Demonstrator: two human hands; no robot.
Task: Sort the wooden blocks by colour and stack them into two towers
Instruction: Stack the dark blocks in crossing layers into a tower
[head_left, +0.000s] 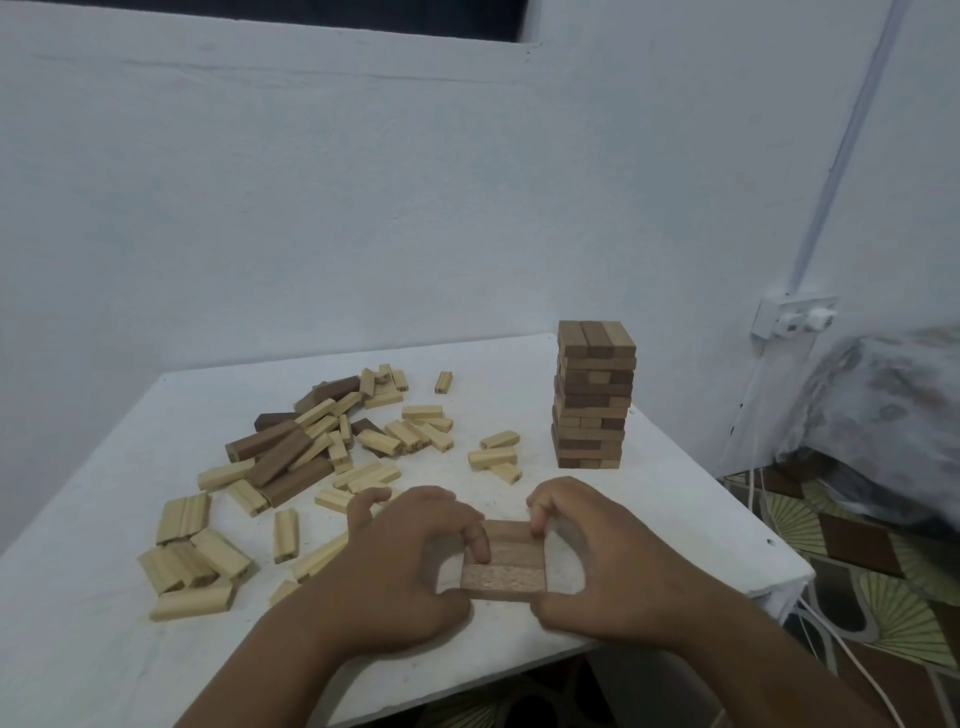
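Note:
Three dark brown blocks (511, 558) lie side by side as a flat square on the white table (104, 649), near its front edge. My left hand (410, 561) grips their left side, with one finger resting on top. My right hand (587, 556) pinches their right side between thumb and fingers. A tall tower of brown blocks (592, 397) stands at the back right of the table. A loose pile of pale blocks mixed with several dark ones (311, 441) covers the middle and left.
More pale blocks (192, 566) lie scattered at the front left. The table's right edge drops to a patterned floor (857, 582) with white cables (852, 670). A wall socket (795, 317) and a covered bundle (893, 410) sit at the right.

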